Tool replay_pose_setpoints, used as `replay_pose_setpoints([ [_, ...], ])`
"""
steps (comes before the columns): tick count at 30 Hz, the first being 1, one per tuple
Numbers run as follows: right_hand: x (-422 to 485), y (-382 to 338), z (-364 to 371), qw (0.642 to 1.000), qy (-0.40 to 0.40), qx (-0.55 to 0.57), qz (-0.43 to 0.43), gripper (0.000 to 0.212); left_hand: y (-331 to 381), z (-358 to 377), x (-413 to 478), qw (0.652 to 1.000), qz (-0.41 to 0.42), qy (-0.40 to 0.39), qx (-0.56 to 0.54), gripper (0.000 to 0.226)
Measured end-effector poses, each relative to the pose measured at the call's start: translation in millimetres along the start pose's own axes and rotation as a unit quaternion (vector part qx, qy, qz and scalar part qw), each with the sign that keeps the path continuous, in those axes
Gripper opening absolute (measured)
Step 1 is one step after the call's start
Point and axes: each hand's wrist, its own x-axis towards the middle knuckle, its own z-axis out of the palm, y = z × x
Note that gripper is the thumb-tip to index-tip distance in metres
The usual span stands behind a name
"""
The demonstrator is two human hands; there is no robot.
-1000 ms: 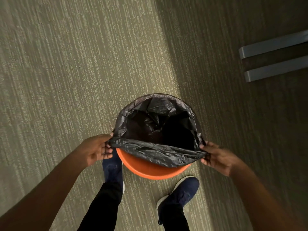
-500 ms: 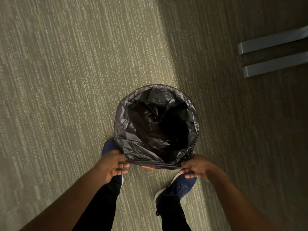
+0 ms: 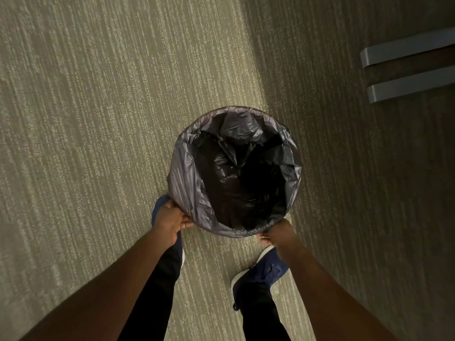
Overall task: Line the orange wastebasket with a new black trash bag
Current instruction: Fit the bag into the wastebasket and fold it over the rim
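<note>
The black trash bag (image 3: 187, 178) is stretched over the whole round rim of the wastebasket, and its inside hangs down dark and crumpled. No orange of the wastebasket shows; the bag hides it. My left hand (image 3: 171, 221) grips the bag's folded edge at the near left of the rim. My right hand (image 3: 278, 232) pinches the bag's edge at the near right of the rim, fingers closed on the plastic.
The basket stands on striped beige carpet (image 3: 98, 119). My two blue shoes (image 3: 261, 271) are just below the basket. Two grey metal bars (image 3: 406, 70) of some furniture lie at the upper right, in the shaded part of the floor.
Both hands pulled the bag's near edge down over the front of the rim. The orange rim that showed a second ago is now covered. The hands moved closer to my feet.
</note>
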Motion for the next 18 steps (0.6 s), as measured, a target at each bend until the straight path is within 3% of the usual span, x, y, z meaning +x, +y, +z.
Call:
replay_pose_setpoints([
  [4,5,-17,-13,0.984,-0.013,0.174,0.037,0.026,22,-3,11,0.997,-0.008,0.021,-0.069,0.026],
  [8,-7,-44,-42,0.964,-0.023,0.263,0.006,0.030,42,-13,9,0.985,0.023,0.053,-0.164,0.022],
  [11,-13,-62,-55,0.960,-0.033,0.271,-0.062,0.040,52,-18,9,0.981,0.059,0.007,-0.184,0.028],
  [14,-11,-73,-50,0.967,0.000,0.235,-0.096,0.055,55,-14,12,0.978,0.066,-0.033,-0.196,0.012],
  [18,-8,-79,-35,0.950,0.072,0.290,-0.091,0.048,59,-4,17,0.978,0.015,-0.031,-0.205,0.014],
])
